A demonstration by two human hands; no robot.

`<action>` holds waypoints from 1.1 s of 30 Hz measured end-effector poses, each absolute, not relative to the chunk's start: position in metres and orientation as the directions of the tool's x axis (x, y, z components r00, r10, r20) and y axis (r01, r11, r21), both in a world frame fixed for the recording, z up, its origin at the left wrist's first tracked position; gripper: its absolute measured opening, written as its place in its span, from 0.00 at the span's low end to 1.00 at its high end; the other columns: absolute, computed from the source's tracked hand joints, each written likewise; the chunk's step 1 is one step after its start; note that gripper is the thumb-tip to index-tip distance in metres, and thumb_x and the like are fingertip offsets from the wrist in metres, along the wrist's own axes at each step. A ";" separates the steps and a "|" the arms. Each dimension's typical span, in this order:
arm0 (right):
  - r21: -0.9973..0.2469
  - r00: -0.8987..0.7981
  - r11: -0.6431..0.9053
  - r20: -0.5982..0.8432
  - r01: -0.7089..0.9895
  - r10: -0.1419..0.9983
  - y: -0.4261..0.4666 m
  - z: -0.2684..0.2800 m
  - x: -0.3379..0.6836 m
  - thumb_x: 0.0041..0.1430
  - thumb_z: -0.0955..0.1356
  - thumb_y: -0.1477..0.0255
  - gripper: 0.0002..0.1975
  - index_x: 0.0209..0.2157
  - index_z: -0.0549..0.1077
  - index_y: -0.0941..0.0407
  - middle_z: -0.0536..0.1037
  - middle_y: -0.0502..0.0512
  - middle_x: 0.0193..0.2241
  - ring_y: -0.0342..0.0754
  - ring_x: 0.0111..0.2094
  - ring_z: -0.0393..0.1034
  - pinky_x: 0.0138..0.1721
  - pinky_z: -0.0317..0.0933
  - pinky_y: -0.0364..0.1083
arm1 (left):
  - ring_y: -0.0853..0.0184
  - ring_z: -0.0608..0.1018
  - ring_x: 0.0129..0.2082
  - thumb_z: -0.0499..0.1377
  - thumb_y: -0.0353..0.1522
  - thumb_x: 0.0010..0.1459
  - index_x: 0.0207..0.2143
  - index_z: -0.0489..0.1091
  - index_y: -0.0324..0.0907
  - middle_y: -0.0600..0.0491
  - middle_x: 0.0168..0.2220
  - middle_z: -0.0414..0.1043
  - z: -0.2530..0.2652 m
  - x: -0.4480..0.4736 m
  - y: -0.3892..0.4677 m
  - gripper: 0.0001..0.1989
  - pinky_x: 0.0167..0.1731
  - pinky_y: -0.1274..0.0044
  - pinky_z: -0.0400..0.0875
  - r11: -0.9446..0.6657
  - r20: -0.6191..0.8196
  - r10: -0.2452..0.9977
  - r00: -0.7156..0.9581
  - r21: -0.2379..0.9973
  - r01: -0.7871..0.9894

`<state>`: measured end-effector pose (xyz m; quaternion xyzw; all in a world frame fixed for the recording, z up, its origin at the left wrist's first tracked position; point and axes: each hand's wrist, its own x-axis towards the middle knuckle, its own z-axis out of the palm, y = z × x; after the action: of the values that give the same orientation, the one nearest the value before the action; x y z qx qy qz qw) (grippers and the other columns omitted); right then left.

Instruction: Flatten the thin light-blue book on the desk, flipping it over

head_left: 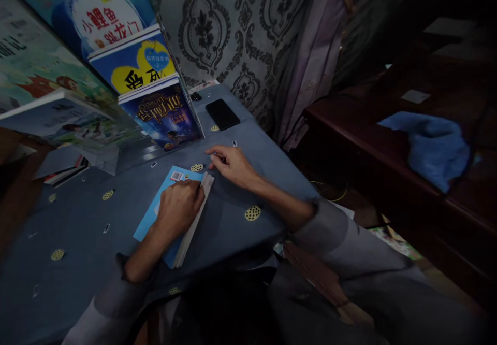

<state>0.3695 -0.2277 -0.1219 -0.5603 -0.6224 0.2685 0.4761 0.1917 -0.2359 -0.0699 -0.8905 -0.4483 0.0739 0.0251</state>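
A light blue book [152,212] with a white barcode label lies closed on the table, its page edges facing right. My left hand [179,202] is on top of the cover, the fingers bent over it close to the page edge; their tips are hidden. Just right of the book's upper corner, my right hand [232,164] hovers or rests near the tablecloth, apart from the book. Its index finger points left and its thumb sits slightly below, with nothing visible between them.
A display rack holds several picture books [161,114] at the back left. A black phone [222,114] lies behind my right hand. The blue-grey tablecloth [128,200] covers the table. To the right, a blue cloth [435,145] lies on a dark red wooden desk [361,138].
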 end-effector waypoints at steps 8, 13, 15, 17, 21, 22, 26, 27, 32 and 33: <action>-0.913 0.078 0.246 0.285 0.325 0.955 -0.230 -0.122 0.368 0.64 0.63 0.76 0.16 0.48 0.77 0.58 0.81 0.52 0.30 0.43 0.28 0.72 0.33 0.64 0.43 | 0.58 0.82 0.41 0.49 0.32 0.70 0.40 0.76 0.39 0.44 0.41 0.81 -0.071 0.191 -0.237 0.16 0.36 0.73 0.70 -0.598 -0.116 0.801 0.587 -0.111 0.794; -0.915 -0.002 0.277 0.289 0.292 0.957 -0.230 -0.123 0.366 0.65 0.63 0.73 0.14 0.48 0.77 0.59 0.80 0.51 0.27 0.42 0.25 0.69 0.30 0.63 0.42 | 0.57 0.81 0.42 0.51 0.34 0.69 0.38 0.75 0.40 0.44 0.40 0.79 -0.076 0.191 -0.241 0.14 0.34 0.73 0.71 -0.603 -0.088 0.798 0.597 -0.099 0.792; -0.896 -0.064 0.281 0.276 0.343 0.959 -0.231 -0.123 0.365 0.66 0.64 0.72 0.13 0.45 0.78 0.58 0.78 0.49 0.24 0.42 0.24 0.69 0.29 0.61 0.41 | 0.57 0.81 0.43 0.51 0.34 0.69 0.39 0.75 0.40 0.44 0.42 0.79 -0.079 0.192 -0.244 0.13 0.34 0.73 0.72 -0.602 -0.084 0.798 0.596 -0.111 0.791; -0.848 -0.129 0.290 0.260 0.444 0.957 -0.232 -0.122 0.365 0.65 0.65 0.73 0.11 0.43 0.79 0.58 0.77 0.48 0.23 0.42 0.24 0.68 0.29 0.59 0.41 | 0.56 0.80 0.45 0.52 0.34 0.69 0.41 0.75 0.39 0.43 0.43 0.78 -0.082 0.194 -0.247 0.13 0.34 0.73 0.73 -0.600 -0.087 0.800 0.594 -0.126 0.790; -0.732 -0.222 0.329 0.244 0.596 0.944 -0.234 -0.121 0.367 0.64 0.66 0.75 0.11 0.40 0.81 0.58 0.79 0.50 0.24 0.42 0.25 0.69 0.29 0.56 0.41 | 0.55 0.80 0.46 0.51 0.32 0.70 0.43 0.75 0.38 0.41 0.45 0.78 -0.089 0.192 -0.249 0.13 0.35 0.70 0.76 -0.621 -0.072 0.784 0.617 -0.123 0.774; -0.721 -0.235 0.340 0.247 0.604 0.940 -0.235 -0.121 0.367 0.64 0.65 0.75 0.11 0.39 0.82 0.57 0.81 0.50 0.25 0.43 0.25 0.70 0.30 0.57 0.41 | 0.55 0.80 0.47 0.51 0.31 0.70 0.44 0.75 0.38 0.41 0.47 0.78 -0.091 0.188 -0.249 0.12 0.37 0.70 0.77 -0.643 -0.062 0.765 0.641 -0.111 0.758; -0.712 -0.249 0.370 0.274 0.596 0.929 -0.235 -0.124 0.368 0.65 0.65 0.73 0.12 0.39 0.82 0.57 0.83 0.53 0.28 0.45 0.26 0.73 0.31 0.60 0.42 | 0.54 0.73 0.60 0.58 0.36 0.68 0.58 0.69 0.39 0.40 0.61 0.70 -0.099 0.143 -0.245 0.19 0.55 0.64 0.74 -0.815 -0.029 0.579 0.815 0.021 0.580; -0.712 -0.251 0.376 0.280 0.593 0.927 -0.235 -0.125 0.367 0.66 0.65 0.73 0.13 0.40 0.82 0.57 0.83 0.53 0.28 0.46 0.27 0.74 0.31 0.61 0.42 | 0.53 0.67 0.66 0.60 0.40 0.66 0.63 0.63 0.41 0.42 0.66 0.64 -0.100 0.127 -0.244 0.27 0.60 0.63 0.70 -0.847 -0.040 0.526 0.849 0.069 0.528; -0.702 -0.269 0.393 0.287 0.593 0.919 -0.235 -0.127 0.364 0.66 0.65 0.73 0.13 0.44 0.82 0.55 0.86 0.57 0.38 0.50 0.35 0.80 0.37 0.68 0.45 | 0.54 0.54 0.72 0.65 0.48 0.59 0.73 0.39 0.54 0.49 0.74 0.46 -0.101 0.058 -0.249 0.49 0.68 0.58 0.56 -0.881 -0.155 0.384 0.910 0.232 0.412; -0.693 -0.274 0.398 0.290 0.600 0.917 -0.234 -0.126 0.363 0.66 0.65 0.74 0.13 0.45 0.81 0.54 0.85 0.57 0.40 0.51 0.37 0.80 0.39 0.69 0.46 | 0.54 0.54 0.72 0.65 0.46 0.60 0.73 0.38 0.55 0.50 0.74 0.45 -0.101 0.052 -0.252 0.49 0.68 0.57 0.56 -0.876 -0.152 0.393 0.907 0.237 0.419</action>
<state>0.3632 -0.2344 -0.1264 -0.4968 -0.7636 0.2322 0.3407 0.0516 -0.2516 -0.1011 -0.9673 -0.2099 0.0498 -0.1333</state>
